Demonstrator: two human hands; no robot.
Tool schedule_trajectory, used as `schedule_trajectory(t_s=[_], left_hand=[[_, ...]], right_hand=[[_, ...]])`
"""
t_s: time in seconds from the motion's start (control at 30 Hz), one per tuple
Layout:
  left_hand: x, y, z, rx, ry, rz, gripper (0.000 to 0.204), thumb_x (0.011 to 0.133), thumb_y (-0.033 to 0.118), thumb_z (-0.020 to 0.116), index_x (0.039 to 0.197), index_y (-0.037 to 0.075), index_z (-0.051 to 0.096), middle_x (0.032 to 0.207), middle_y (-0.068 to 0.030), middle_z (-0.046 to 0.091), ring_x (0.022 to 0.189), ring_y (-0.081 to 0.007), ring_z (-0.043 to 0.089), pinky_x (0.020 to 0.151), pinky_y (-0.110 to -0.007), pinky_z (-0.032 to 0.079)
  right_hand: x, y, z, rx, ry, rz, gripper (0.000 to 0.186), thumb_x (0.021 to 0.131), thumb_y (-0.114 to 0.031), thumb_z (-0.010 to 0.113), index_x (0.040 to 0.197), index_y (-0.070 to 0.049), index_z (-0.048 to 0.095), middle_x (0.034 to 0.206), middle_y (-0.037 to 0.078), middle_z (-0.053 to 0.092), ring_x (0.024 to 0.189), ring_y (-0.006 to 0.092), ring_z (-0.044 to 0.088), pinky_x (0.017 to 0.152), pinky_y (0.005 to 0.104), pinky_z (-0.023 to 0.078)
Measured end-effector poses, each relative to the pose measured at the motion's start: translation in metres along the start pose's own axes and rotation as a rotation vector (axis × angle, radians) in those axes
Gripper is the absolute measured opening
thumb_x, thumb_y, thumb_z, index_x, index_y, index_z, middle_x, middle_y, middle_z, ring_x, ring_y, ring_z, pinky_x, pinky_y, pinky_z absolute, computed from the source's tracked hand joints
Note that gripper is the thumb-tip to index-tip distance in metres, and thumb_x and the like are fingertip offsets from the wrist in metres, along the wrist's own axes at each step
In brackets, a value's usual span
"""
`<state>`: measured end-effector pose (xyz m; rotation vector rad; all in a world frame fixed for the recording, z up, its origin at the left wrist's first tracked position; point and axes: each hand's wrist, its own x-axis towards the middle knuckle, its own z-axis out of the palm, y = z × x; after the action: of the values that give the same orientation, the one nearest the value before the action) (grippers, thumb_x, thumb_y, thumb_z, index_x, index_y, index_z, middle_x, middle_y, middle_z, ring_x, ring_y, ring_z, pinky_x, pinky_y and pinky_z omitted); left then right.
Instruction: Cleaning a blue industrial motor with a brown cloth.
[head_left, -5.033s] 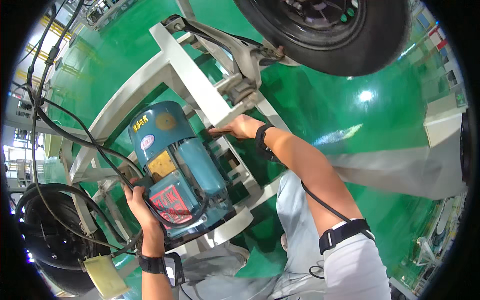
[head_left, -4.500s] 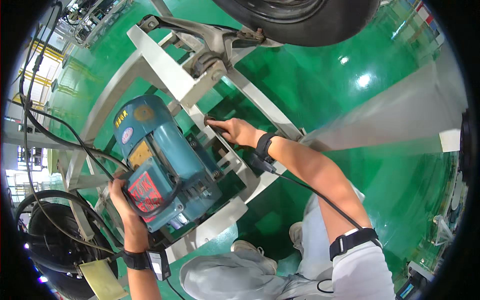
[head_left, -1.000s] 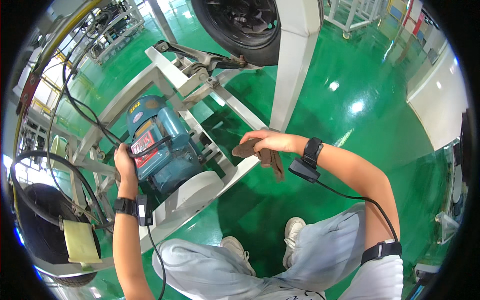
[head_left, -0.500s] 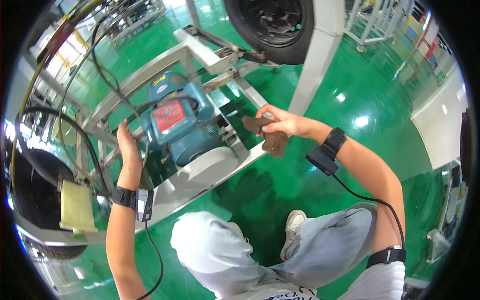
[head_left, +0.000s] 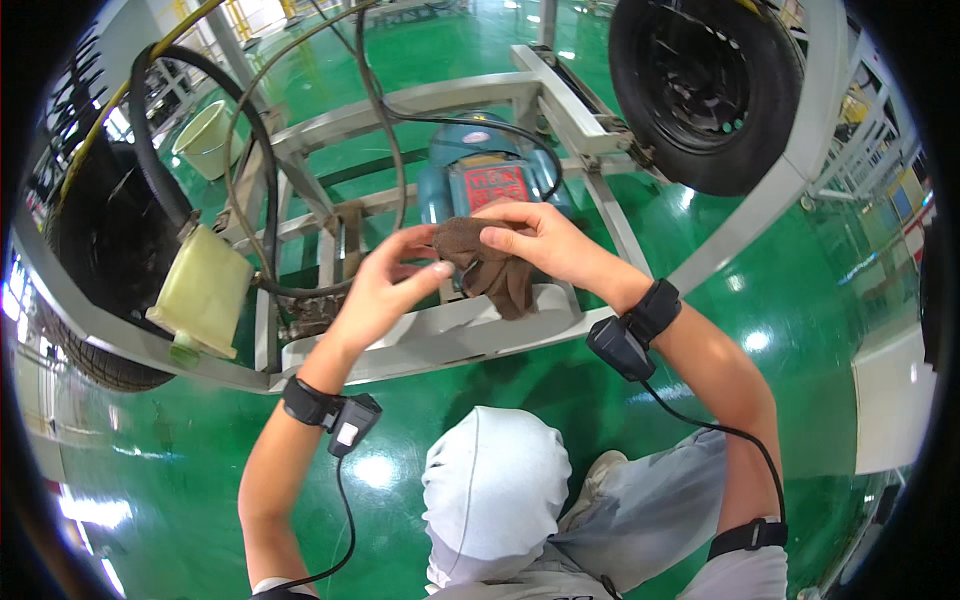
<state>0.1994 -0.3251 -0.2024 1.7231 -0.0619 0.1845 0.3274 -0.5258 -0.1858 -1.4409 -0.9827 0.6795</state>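
In front of me, my right hand (head_left: 545, 245) pinches a soft brown fabric glove (head_left: 490, 265), crumpled, with finger-like lobes hanging down. My left hand (head_left: 395, 280) is at the glove's left edge, fingers curved and thumb apart from them; the fingertips reach the fabric, but no firm grip shows. Just behind the glove sits a blue-green motor unit (head_left: 470, 140) with a red label plate, partly covered by my right hand and the glove. Below the glove lies a rounded light-grey cover (head_left: 550, 305) on the near side of the frame.
A grey metal frame (head_left: 430, 98) surrounds the motor. A black wheel (head_left: 705, 85) is at upper right, with a grey post (head_left: 745, 240) beside it. Black and yellow hoses loop at left near a pale yellow reservoir (head_left: 205, 285) and a bucket (head_left: 205, 140). Green floor (head_left: 190, 430) lies around.
My left hand has come off the motor's left side and over to the glove. My right hand brought the glove in front of the motor. The view has shifted, so the motor appears farther right.
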Motion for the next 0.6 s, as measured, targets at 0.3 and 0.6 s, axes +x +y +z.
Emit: schedule_trajectory(t_s=[0.3,0.6], left_hand=[[-0.004,-0.002,-0.004,-0.011,0.146,0.044,0.056,0.077,0.022,0.077,0.120,0.003,0.047,0.122,-0.0110,0.053,0.118,-0.0209,0.048,0.097,-0.036,0.041],[0.005,0.026,0.005,0.346,0.123,0.311,0.022,0.076,0.007,0.074,0.096,0.008,0.066,0.132,-0.0105,0.047,0.126,-0.0226,0.042,0.105,-0.036,0.032]], right_hand=[[0.005,-0.001,0.016,0.155,0.050,0.018,0.026,0.086,-0.012,0.066,0.109,0.001,0.064,0.105,0.003,0.061,0.098,0.0123,0.057,0.089,0.0276,0.045],[0.005,-0.004,0.012,-0.162,0.307,-0.101,0.021,0.077,-0.016,0.076,0.093,-0.003,0.072,0.096,0.006,0.063,0.084,0.0146,0.061,0.074,0.0267,0.047]])
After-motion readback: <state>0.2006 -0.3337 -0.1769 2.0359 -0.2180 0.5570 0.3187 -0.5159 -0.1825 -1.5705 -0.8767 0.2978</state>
